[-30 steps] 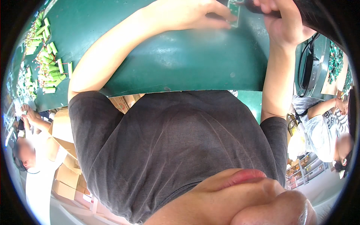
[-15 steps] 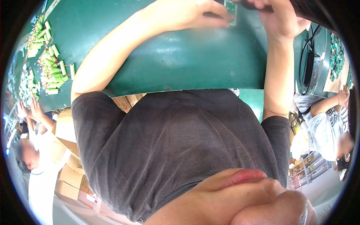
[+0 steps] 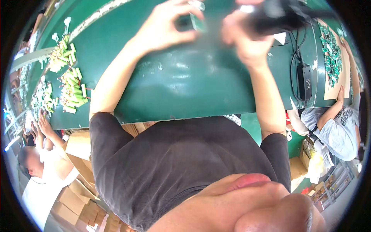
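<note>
A green bench [image 3: 177, 89] spreads under everything, its near edge bending past the wearer's dark shirt [image 3: 185, 147]. 2 co-workers sit at its sides: the left co-worker [image 3: 50, 174] in white, the right co-worker [image 3: 340, 135] in a pale printed shirt. Brown cartons [image 3: 79, 145] stand below the bench on the left.

On the right, a cardboard sheet [image 3: 330, 94] carries a heap of green circuit boards [image 3: 333, 58]. Left of the wearer's left arm lies a cluster of light green cylinders [image 3: 71, 87], some with red wires, next to a heap of pale small parts [image 3: 42, 96].

A blurred black object [image 3: 274, 17] overlaps the right hand [image 3: 245, 36]; the blur hides whether those fingers are closed on it. The left hand [image 3: 170, 27] is bent, thumb and fingertips clamped on a small board. A black adapter [image 3: 304, 81] with a looped cable rests between the right forearm and the cardboard sheet.

The small board [image 3: 197, 23], clear and greenish, sits at the left hand's fingertips, on the side facing the right hand and apart from it.
</note>
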A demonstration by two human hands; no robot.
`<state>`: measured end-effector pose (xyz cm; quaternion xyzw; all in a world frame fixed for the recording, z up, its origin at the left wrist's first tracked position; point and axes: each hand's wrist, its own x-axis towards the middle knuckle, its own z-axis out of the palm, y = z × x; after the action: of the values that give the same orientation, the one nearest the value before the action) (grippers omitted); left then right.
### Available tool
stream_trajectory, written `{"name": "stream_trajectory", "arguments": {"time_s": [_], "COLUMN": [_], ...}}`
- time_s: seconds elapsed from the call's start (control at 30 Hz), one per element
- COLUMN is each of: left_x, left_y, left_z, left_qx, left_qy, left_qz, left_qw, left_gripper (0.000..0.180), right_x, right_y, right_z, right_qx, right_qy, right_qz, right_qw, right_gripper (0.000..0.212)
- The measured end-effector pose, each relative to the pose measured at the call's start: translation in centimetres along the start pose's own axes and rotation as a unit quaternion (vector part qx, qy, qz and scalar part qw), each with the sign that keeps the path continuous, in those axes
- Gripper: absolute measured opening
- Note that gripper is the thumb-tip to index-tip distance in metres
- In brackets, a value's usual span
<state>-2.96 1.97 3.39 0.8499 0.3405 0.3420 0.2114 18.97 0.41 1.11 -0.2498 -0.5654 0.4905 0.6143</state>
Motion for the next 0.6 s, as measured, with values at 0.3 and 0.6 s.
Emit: {"name": "stream_trajectory", "arguments": {"time_s": [0.3,0.6], "left_x": [4.6,1.2], "left_y": [-17.0,-24.3], "left_z": [-7.9,-14.6], "left_qx": [0.195,0.386], "left_qy": [0.027,0.024], "left_qz": [-0.068,-0.277], "left_qw": [0.978,0.88], "left_gripper": [0.058,0.033], "right_x": [-0.2,-0.2], "right_y": [1.1,-0.5], "right_z": [-0.4,0.3], "right_qx": [-0.062,0.011], "right_qy": [0.0,-0.001], "right_qz": [-0.055,-0.062], "right_qw": [0.997,0.998], "right_gripper": [0.048,0.049]}}
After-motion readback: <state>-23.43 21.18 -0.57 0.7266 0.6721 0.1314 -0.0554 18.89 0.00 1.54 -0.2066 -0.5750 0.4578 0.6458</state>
